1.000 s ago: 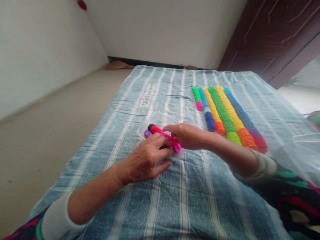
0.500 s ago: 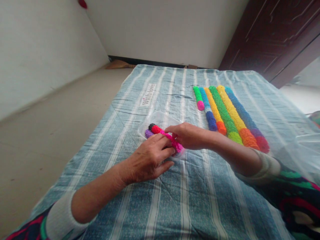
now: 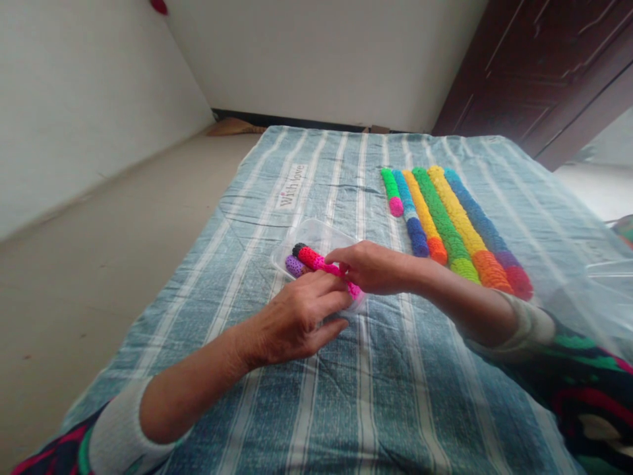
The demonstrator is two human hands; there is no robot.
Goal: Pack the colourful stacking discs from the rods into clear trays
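Observation:
A clear plastic tray (image 3: 316, 232) lies on the striped bedcover (image 3: 346, 396). In it are a red and pink knobbly stick (image 3: 319, 261) with a black end and a purple piece (image 3: 294, 266). My right hand (image 3: 370, 267) pinches the pink part of that stick with curled fingers. My left hand (image 3: 297, 320) rests at the tray's near edge, fingers bent and touching the same stick from below. To the right lies a row of several long coloured sticks (image 3: 448, 224), side by side.
A sheet of clear plastic (image 3: 588, 290) covers the bed's right side. Bare floor (image 3: 99, 251) runs along the left of the bed, a white wall (image 3: 321, 59) stands behind it, and a dark wooden door (image 3: 554, 72) is at the back right.
Both hands have barely moved. The red and pink stick has slid a little further under my fingers, so less of its pink end shows.

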